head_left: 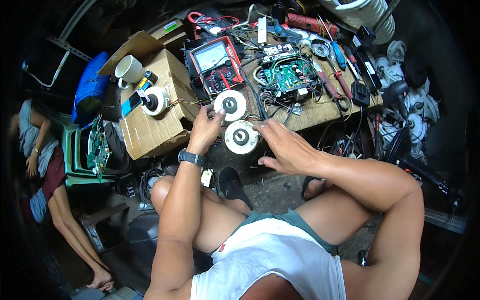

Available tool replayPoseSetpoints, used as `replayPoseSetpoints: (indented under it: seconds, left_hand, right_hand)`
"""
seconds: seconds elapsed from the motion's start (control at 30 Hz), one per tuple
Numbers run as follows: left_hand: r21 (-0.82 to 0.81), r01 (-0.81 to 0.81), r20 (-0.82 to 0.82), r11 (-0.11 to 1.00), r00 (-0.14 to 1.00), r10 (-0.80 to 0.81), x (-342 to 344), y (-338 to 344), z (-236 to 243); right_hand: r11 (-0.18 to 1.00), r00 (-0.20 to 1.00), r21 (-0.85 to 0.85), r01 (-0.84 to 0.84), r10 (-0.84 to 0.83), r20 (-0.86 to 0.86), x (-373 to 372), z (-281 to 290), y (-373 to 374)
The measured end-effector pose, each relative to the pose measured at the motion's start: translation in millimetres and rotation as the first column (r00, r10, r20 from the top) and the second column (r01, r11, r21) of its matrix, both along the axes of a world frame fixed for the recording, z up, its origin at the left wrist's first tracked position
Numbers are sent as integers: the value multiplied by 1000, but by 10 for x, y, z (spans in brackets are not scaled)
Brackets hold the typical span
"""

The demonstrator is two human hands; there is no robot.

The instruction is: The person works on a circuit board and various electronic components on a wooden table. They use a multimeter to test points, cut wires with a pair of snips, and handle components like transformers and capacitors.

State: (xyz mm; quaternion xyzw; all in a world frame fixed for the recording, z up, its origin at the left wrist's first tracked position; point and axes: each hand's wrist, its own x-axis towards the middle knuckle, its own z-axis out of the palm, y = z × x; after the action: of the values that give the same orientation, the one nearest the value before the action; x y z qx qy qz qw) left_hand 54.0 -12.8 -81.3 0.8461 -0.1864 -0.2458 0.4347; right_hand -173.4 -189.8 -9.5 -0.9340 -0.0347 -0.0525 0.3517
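Observation:
Two round white fan motors with dark centres and short shafts are in front of me, one above the other. My left hand [206, 127] is closed on the left rim of the upper motor [233, 113], thumb on its face. Just below it is the lower motor [242, 147], its face scuffed. My right hand [286, 146] is open, with the thumb well apart from the fingers. Its fingertips are at the right rim of the lower motor; whether they press on it I cannot make out. What supports the lower motor is hidden.
A cardboard box [172, 75] at left bears a third white motor [159, 101] and a mug [129, 68]. A red multimeter [235, 57], a green circuit board [287, 74] and tools crowd the wooden table [305, 117]. Another person [42, 145] sits at far left.

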Motion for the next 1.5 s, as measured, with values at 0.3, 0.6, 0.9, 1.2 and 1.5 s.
replayPoseSetpoints:
  seconds: [0.3,0.6,0.9,1.2,1.5]
  left_hand:
    - [-105,-18,-137,994,991,3,36,-27,-96]
    - [-128,-63,-217,990,976,34,50,-43,-98]
    - [-138,-131,-170,982,980,107,-12,-93,14]
    - [-217,-128,-184,968,979,88,-89,-77,209]
    - [-189,-166,-185,968,974,131,-66,-70,123]
  right_hand:
    - [920,997,-391,37,-8,77,349,-106,239]
    - [858,994,-505,92,-105,1,413,-250,339]
    - [931,991,-350,105,-128,-43,428,-375,217]
    - [970,975,-205,130,-163,-151,331,-367,104]
    - [972,977,-203,120,-152,-146,329,-426,74]
